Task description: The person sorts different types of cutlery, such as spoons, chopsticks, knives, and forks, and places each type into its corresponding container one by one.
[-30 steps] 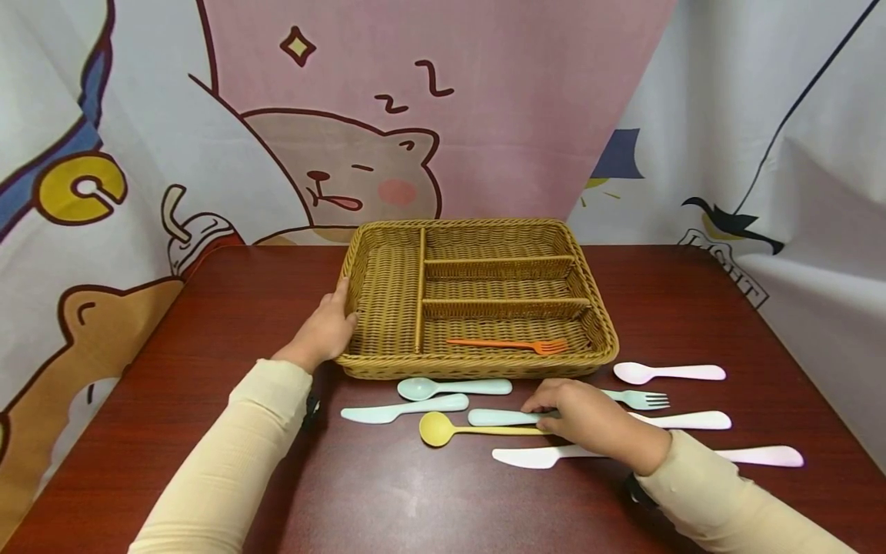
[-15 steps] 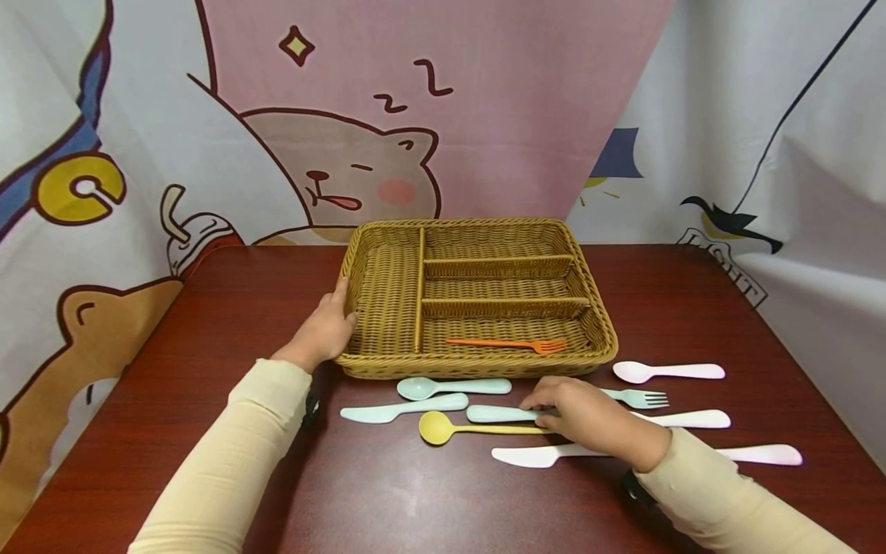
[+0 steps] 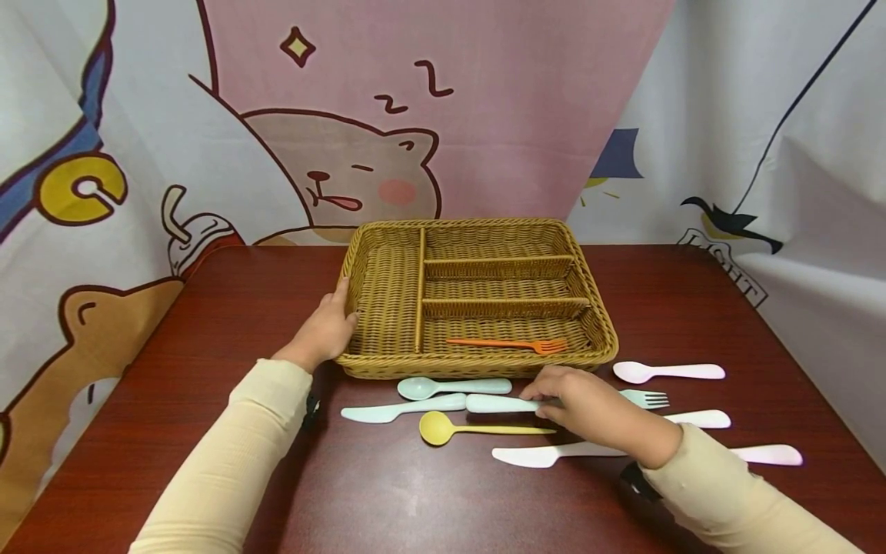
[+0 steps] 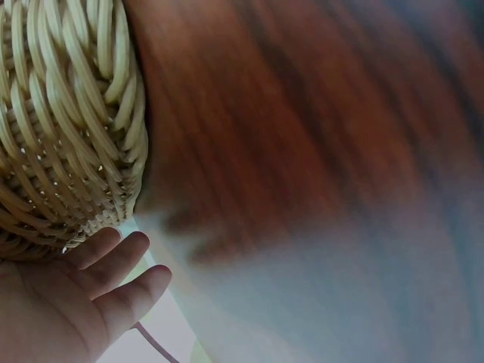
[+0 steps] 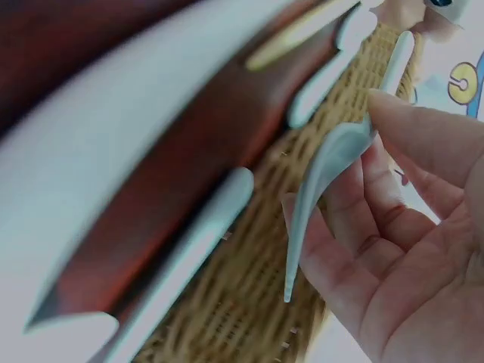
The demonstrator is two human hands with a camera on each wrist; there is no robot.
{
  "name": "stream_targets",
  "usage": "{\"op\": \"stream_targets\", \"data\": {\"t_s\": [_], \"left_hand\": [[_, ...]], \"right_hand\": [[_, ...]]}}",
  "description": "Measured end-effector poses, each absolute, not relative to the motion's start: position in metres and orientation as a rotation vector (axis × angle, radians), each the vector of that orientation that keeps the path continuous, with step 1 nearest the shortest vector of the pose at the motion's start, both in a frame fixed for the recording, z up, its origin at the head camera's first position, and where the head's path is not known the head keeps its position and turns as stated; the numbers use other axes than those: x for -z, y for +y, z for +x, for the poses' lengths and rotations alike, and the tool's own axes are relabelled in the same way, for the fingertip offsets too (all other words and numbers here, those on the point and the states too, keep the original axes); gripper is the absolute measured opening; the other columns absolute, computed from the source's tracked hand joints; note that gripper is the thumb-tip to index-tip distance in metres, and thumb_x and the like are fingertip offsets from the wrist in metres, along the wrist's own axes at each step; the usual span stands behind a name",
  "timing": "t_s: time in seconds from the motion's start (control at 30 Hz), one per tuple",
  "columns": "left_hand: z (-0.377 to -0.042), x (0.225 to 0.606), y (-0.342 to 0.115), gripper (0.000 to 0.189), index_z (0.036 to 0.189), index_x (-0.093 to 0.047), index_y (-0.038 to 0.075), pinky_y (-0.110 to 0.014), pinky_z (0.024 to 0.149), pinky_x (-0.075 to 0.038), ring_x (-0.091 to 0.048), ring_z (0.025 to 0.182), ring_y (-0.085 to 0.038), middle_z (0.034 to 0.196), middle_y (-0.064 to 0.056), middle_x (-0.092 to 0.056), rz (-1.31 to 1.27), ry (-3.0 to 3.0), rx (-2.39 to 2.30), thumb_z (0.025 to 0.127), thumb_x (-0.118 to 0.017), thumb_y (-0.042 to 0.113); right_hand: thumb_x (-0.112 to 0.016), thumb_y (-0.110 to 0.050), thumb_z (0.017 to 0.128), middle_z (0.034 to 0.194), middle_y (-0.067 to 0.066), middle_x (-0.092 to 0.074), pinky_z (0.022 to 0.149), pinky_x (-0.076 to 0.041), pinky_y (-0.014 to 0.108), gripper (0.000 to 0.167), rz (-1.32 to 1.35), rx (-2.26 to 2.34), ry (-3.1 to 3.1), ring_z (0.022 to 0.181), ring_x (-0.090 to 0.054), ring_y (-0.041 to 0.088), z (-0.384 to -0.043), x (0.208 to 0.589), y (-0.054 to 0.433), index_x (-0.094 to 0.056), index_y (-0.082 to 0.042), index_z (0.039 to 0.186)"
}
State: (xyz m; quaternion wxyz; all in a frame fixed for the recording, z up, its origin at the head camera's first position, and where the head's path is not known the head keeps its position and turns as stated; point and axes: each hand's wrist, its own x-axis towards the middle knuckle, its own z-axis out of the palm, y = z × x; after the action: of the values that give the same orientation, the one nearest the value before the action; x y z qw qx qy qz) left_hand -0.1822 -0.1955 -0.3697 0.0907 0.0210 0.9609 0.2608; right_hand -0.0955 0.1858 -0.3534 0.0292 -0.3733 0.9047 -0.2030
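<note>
My right hand [image 3: 588, 408] pinches a mint fork [image 5: 340, 151] between thumb and fingers. Its handle [image 3: 498, 402] points left in the head view, while the hand covers its head; the right wrist view shows that curved head side-on. Another mint fork [image 3: 647, 398] lies partly under the hand, tines to the right. My left hand [image 3: 324, 331] rests against the left side of the divided wicker basket [image 3: 471, 368], fingers extended, as the left wrist view also shows. An orange fork [image 3: 508, 344] lies in the basket's front right compartment.
Before the basket lie a mint spoon [image 3: 453, 387], a mint knife [image 3: 401, 409] and a yellow spoon [image 3: 484, 430]. A white knife [image 3: 529, 457] lies nearer, its middle behind the right arm. A white spoon [image 3: 667, 372] and a white handle [image 3: 702, 418] are at the right.
My right hand has moved slightly toward the basket, and the held mint fork has shifted with it, away from the yellow spoon. The left hand and basket have stayed in place.
</note>
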Motion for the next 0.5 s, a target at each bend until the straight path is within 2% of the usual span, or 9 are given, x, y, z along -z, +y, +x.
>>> {"op": "stream_targets", "data": {"t_s": [0.27,0.5], "left_hand": [[-0.182,0.371,-0.196,0.069,0.155,0.004,0.004,-0.052,0.113,-0.024,-0.026,0.139,-0.043,0.152,-0.031,-0.019,0.063,2.848,-0.779,0.103,-0.038,0.02],[-0.182,0.37,-0.196,0.069,0.155,0.003,0.004,-0.052,0.113,-0.023,-0.025,0.14,-0.043,0.152,-0.032,-0.018,0.058,2.848,-0.781,0.102,-0.039,0.02]], "right_hand": [[-0.075,-0.004,0.081,0.098,-0.003,-0.066,0.071,-0.05,0.03,0.022,-1.127,0.63,2.837,0.085,-0.06,0.012,-0.1,0.336,0.185,-0.073,-0.012,0.101],[-0.073,-0.004,0.084,0.096,-0.003,-0.063,0.065,-0.047,0.027,0.022,-1.041,0.666,2.838,0.078,-0.054,0.008,-0.107,0.322,0.184,-0.072,-0.01,0.105]]}}
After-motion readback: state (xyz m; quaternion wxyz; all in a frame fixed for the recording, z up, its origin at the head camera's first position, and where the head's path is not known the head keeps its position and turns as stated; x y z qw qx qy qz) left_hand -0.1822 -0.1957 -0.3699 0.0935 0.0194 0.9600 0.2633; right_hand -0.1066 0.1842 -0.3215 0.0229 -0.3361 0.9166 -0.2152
